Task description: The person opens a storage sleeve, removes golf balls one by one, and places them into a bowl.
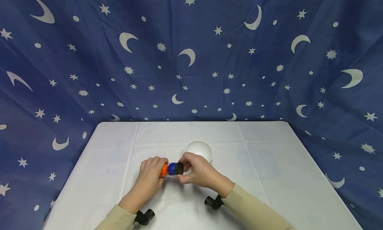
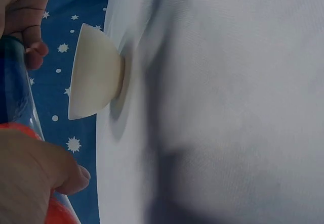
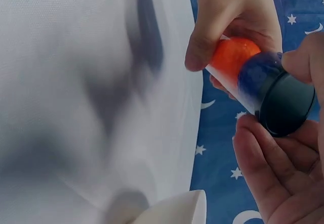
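Observation:
My left hand [image 1: 148, 178] grips a clear tube lying sideways above the white table, its thumb along one side. Inside the tube an orange ball [image 3: 234, 57] sits against a blue ball [image 3: 257, 80]; whatever lies deeper is hidden by the left hand. A black cap [image 1: 179, 168] covers the tube's right end. Thumb and fingers of my right hand [image 1: 201, 172] pinch that cap, as the right wrist view also shows. Just behind the right hand stands a white bowl [image 1: 198, 147], upright on the table, partly covered by that hand.
A white cloth [image 1: 119, 150] with fold lines covers the table. Behind it hangs a dark blue curtain [image 1: 209, 57] printed with moons and stars. Black camera mounts [image 1: 213, 202] sit at both wrists, close above the cloth.

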### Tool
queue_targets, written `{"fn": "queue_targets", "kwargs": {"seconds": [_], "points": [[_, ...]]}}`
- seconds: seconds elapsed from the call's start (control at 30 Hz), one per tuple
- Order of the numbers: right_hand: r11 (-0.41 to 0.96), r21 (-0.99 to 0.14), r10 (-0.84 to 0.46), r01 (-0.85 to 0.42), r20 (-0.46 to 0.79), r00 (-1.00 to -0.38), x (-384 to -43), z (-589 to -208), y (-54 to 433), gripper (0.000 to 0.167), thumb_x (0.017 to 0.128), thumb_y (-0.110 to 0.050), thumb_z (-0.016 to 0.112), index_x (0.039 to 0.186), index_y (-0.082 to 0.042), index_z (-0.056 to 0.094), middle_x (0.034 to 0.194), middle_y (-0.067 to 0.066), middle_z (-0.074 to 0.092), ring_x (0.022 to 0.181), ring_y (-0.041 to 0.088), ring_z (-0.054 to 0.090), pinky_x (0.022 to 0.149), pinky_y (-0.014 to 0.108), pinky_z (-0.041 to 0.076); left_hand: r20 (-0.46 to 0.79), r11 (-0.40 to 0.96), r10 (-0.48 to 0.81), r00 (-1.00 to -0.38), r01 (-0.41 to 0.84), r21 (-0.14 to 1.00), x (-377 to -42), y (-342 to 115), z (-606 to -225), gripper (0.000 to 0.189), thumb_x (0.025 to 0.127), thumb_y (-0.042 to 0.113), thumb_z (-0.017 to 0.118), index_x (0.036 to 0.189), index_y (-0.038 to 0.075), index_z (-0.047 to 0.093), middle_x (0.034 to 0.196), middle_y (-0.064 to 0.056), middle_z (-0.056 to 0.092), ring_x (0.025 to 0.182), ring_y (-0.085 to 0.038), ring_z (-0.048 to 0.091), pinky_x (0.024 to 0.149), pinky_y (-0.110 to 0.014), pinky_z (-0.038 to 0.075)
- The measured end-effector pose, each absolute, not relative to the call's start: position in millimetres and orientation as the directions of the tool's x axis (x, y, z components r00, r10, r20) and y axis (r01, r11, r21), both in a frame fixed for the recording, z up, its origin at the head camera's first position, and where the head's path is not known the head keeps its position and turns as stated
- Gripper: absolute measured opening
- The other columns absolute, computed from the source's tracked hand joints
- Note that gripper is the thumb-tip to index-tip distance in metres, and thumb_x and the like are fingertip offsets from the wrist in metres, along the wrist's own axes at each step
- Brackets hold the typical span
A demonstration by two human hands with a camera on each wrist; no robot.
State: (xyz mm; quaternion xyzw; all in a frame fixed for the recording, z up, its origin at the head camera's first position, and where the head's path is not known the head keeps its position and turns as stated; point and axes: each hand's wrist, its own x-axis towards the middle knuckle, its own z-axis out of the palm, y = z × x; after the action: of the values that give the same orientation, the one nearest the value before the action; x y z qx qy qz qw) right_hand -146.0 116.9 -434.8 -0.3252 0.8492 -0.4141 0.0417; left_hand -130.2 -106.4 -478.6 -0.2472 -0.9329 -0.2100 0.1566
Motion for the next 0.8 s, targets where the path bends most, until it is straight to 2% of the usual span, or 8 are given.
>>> {"fn": "queue_targets", "kwargs": {"seconds": [0.2, 0.33, 0.5, 0.67, 0.8], "points": [[0.424, -0.74, -0.596, -0.522, 0.206, -0.776, -148.8, -436.5, 115.4, 0.034, 0.069, -0.011, 0.082, 0.093, -0.011, 0.058, 0.088, -0.006, 0.063, 0.074, 0.007, 0.062, 0.069, 0.023, 0.055, 0.404, 0.779, 0.42, -0.813, 0.551, 0.299, -131.3, -108.9, -476.2, 0.056, 0.061, -0.003, 0.08, 0.11, 0.015, 0.06, 0.097, 0.001, 0.057, 0.094, -0.024, 0.051, 0.087, -0.046, 0.035], [0.379, -0.794, -0.597, -0.475, 0.183, -0.781, -152.2, -438.8, 116.4, 0.034, 0.071, -0.009, 0.082, 0.095, -0.01, 0.059, 0.086, -0.004, 0.064, 0.072, 0.009, 0.063, 0.067, 0.025, 0.056, 0.383, 0.776, 0.425, -0.82, 0.548, 0.312, -130.5, -111.7, -476.4, 0.056, 0.063, 0.001, 0.082, 0.112, 0.015, 0.059, 0.1, 0.002, 0.059, 0.096, -0.023, 0.053, 0.089, -0.044, 0.035], [0.358, -0.83, -0.555, -0.427, 0.179, -0.812, -154.3, -441.1, 121.7, 0.036, 0.079, -0.012, 0.078, 0.112, -0.01, 0.063, 0.098, -0.003, 0.065, 0.081, 0.007, 0.064, 0.075, 0.025, 0.055, 0.377, 0.763, 0.406, -0.832, 0.536, 0.361, -129.6, -114.0, -474.1, 0.06, 0.071, 0.01, 0.085, 0.124, 0.012, 0.056, 0.11, -0.003, 0.061, 0.102, -0.023, 0.055, 0.092, -0.042, 0.037], [0.384, -0.772, -0.541, -0.506, 0.256, -0.801, -154.3, -442.4, 124.6, 0.046, 0.086, -0.015, 0.073, 0.129, -0.011, 0.059, 0.117, -0.003, 0.062, 0.095, 0.007, 0.065, 0.086, 0.024, 0.052, 0.38, 0.767, 0.388, -0.84, 0.523, 0.372, -129.2, -113.4, -468.7, 0.068, 0.074, 0.014, 0.085, 0.134, 0.013, 0.054, 0.111, -0.005, 0.062, 0.1, -0.027, 0.058, 0.091, -0.043, 0.039], [0.41, -0.728, -0.564, -0.55, 0.271, -0.78, -153.8, -441.9, 125.1, 0.051, 0.085, -0.011, 0.07, 0.134, -0.01, 0.056, 0.122, 0.0, 0.062, 0.097, 0.008, 0.065, 0.087, 0.021, 0.05, 0.353, 0.777, 0.378, -0.856, 0.501, 0.382, -127.4, -111.9, -465.9, 0.068, 0.073, 0.014, 0.085, 0.134, 0.012, 0.055, 0.108, -0.004, 0.062, 0.098, -0.027, 0.059, 0.09, -0.044, 0.04]]}}
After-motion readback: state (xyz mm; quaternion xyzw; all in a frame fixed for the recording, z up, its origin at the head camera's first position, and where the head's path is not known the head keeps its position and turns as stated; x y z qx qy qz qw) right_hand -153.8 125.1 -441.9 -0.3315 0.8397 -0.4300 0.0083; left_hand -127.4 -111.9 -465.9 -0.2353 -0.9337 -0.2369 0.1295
